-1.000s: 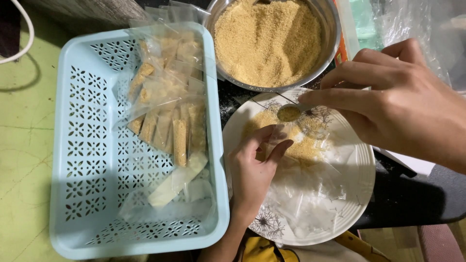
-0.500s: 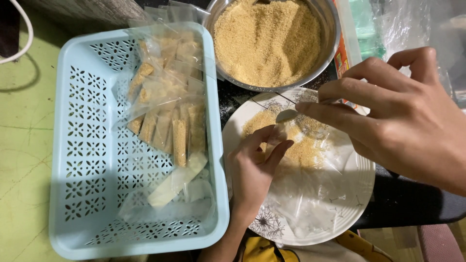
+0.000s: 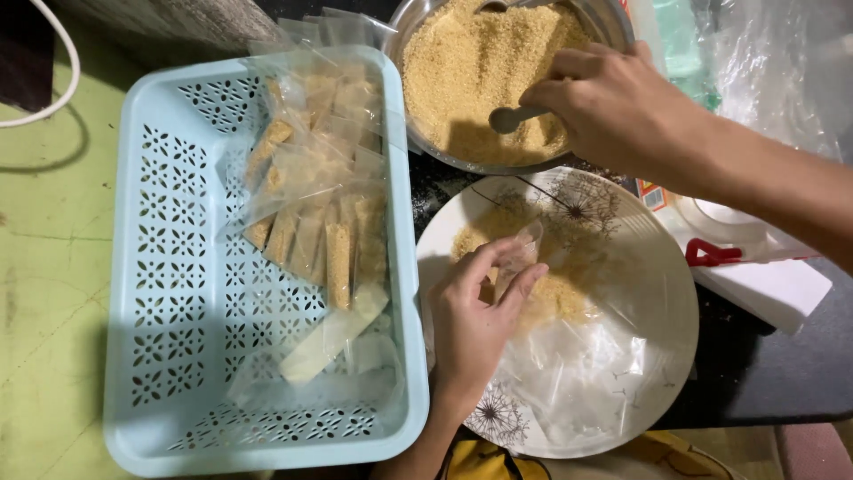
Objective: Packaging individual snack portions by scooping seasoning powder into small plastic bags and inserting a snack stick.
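Right hand (image 3: 622,111) has moved from plate (image 3: 657,356) to bowl (image 3: 418,27), grip closing on spoon (image 3: 515,117); left hand (image 3: 475,320) is pinching the small clear bag (image 3: 520,258) open (scoop level, keep mouth wide).

From my remote seat I saw that the bowl (image 3: 613,22) was polished metal, its rim catching the light, and the golden-brown crumbs (image 3: 471,71) inside looked dry, coarse and matt. The spoon (image 3: 514,118) held by my right hand (image 3: 622,111) seemed dull grey metal. My left hand (image 3: 475,324) pinched a small clear plastic pouch (image 3: 518,260), thin and glossy. The plate (image 3: 657,338) looked like glazed white ceramic with a smooth sheen, covered by crinkled transparent film. The basket (image 3: 178,293) was pale blue moulded plastic, satin and perforated, holding shiny filled clear packets (image 3: 329,240). The tabletop (image 3: 44,293) was matt green, scuffed and cracked.
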